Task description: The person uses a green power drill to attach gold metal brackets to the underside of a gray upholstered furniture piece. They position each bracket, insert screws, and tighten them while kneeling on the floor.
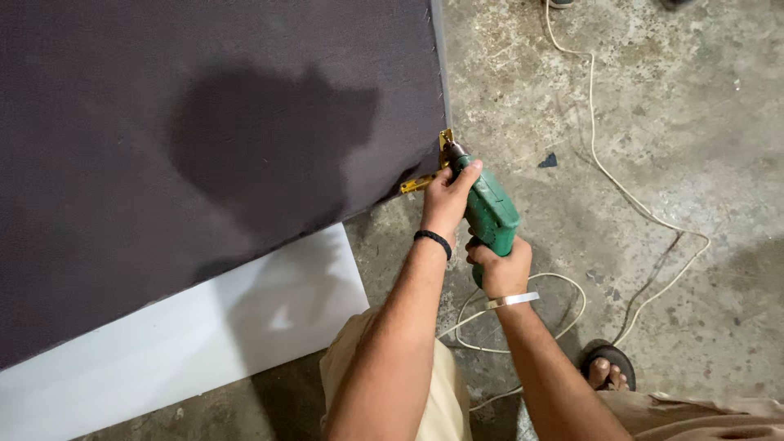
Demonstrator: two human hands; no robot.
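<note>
Both hands, left and right, grip the green drill, nose angled up-left at the brass bracket.

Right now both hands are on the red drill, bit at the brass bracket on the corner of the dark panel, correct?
Not quite: the drill is green, not red. The head view shows the left hand and right hand both on it, its tip at the brass bracket on the corner of the dark panel.
</note>
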